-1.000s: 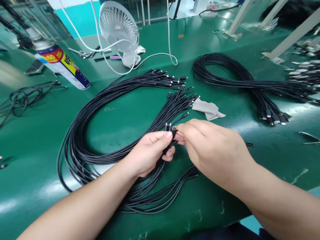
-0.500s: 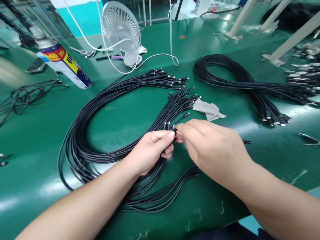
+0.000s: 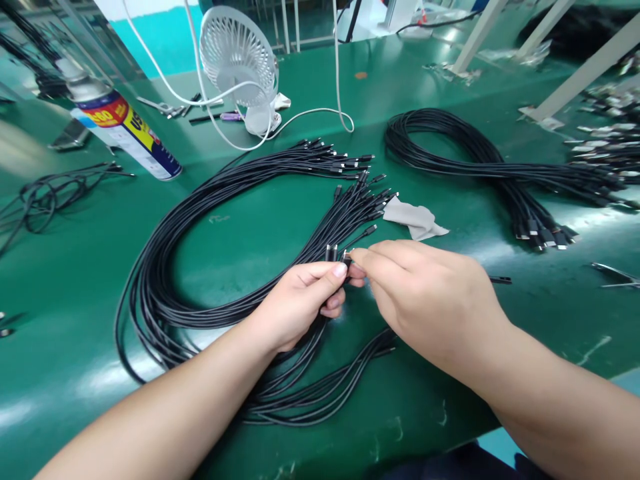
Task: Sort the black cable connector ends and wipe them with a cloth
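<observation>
My left hand (image 3: pixel 313 293) is closed around several black cables, thumb on top. Two upright plugs with metal tips (image 3: pixel 331 252) stick up beyond its fingers. Against the thumb is a black cable plug (image 3: pixel 347 260) with a bright end. My right hand (image 3: pixel 425 293) pinches at this plug, fingertips touching or almost touching it; what lies between them is hidden. The end of a slim dark rod (image 3: pixel 500 279) shows past the right hand's far side; whether that hand holds it, I cannot tell. A large curved bundle of black cables (image 3: pixel 165 267) lies behind and left of the hands.
A crumpled pale cloth or paper (image 3: pixel 415 219) lies past the right hand. Another looped cable bundle (image 3: pixel 450 143) is to the right, near metal pliers or tweezers (image 3: pixel 615 275). A white fan (image 3: pixel 237 63) and a spray can (image 3: pixel 127 130) stand at the back left.
Both hands stay almost in place at the plug. The dark rod's end sticks out farther to the right of my right hand. The whole view has shifted slightly.
</observation>
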### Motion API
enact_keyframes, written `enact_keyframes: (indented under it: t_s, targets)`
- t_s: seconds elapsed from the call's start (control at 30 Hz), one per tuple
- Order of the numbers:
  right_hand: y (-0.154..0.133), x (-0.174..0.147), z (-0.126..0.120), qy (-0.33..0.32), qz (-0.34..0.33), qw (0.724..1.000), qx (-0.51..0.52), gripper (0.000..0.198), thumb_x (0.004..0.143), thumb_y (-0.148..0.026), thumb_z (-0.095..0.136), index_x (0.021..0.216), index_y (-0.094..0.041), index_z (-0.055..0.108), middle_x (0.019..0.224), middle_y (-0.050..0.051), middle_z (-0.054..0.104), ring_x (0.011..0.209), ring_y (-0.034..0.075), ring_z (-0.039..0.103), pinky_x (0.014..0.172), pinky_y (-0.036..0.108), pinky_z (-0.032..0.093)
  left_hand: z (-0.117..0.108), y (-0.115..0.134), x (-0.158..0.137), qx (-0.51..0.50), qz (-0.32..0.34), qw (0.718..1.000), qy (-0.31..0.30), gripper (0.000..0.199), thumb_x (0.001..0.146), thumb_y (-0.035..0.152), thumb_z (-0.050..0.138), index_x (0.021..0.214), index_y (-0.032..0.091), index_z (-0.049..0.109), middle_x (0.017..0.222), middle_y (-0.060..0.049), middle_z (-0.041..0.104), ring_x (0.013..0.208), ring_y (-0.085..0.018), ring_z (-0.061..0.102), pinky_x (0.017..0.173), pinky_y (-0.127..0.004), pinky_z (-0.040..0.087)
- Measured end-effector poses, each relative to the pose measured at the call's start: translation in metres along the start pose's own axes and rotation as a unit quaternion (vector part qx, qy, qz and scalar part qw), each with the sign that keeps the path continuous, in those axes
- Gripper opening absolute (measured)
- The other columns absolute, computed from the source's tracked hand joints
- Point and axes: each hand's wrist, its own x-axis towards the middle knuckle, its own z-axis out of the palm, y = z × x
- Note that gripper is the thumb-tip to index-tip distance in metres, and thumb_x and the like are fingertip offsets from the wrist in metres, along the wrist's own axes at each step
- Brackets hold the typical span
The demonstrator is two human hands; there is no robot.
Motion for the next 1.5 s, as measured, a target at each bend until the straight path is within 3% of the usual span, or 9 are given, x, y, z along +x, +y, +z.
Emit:
enact_keyframes:
  t_s: [0.5, 0.8, 1.3, 1.5]
  targets:
    - [0.0011, -0.0003, -0.0003, -0.024, 0.004, 1.000, 0.004, 0.027, 0.089, -0.007, 0.047, 0.098, -0.012, 0.072, 0.086, 0.006, 0.075, 0.069, 0.018, 0.067, 0.058, 0.031, 0.044, -0.0005, 0.0008, 0.0006, -0.007, -0.006, 1.000, -0.001, 0.036, 0.080, 0.042, 0.072, 0.063, 0.014, 0.056, 0.053, 0.004, 0.041, 0.052, -0.007, 0.034, 0.048, -0.022, 0.023]
    - [-0.0014, 0.0009, 0.0031, -0.022, 0.007, 1.000, 0.004, 0.025, 0.089, -0.006, 0.048, 0.091, -0.012, 0.072, 0.078, 0.005, 0.072, 0.068, 0.019, 0.067, 0.054, 0.031, 0.040, -0.0012, -0.0001, 0.0009, -0.009, -0.008, 1.000, 0.003, 0.038, 0.079, 0.042, 0.072, 0.060, 0.014, 0.054, 0.053, 0.004, 0.043, 0.053, -0.008, 0.036, 0.049, -0.022, 0.025]
    - [0.0004, -0.0001, 0.0032, -0.007, -0.005, 1.000, -0.003, 0.028, 0.090, -0.006, 0.046, 0.094, -0.009, 0.074, 0.085, 0.008, 0.075, 0.066, 0.020, 0.068, 0.054, 0.031, 0.044, -0.0006, -0.0006, 0.0015, 0.034, -0.008, 0.999, 0.023, 0.039, 0.077, 0.045, 0.072, 0.059, 0.014, 0.055, 0.052, 0.004, 0.046, 0.053, -0.008, 0.038, 0.049, -0.023, 0.028]
    - [0.0024, -0.0015, 0.0014, -0.016, -0.004, 1.000, 0.000, 0.027, 0.090, -0.007, 0.049, 0.098, -0.009, 0.074, 0.089, 0.009, 0.076, 0.069, 0.021, 0.069, 0.056, 0.032, 0.047, -0.0002, 0.0007, 0.0013, 0.032, -0.008, 0.999, 0.024, 0.034, 0.076, 0.045, 0.073, 0.068, 0.013, 0.063, 0.053, 0.004, 0.047, 0.053, -0.008, 0.038, 0.050, -0.023, 0.028]
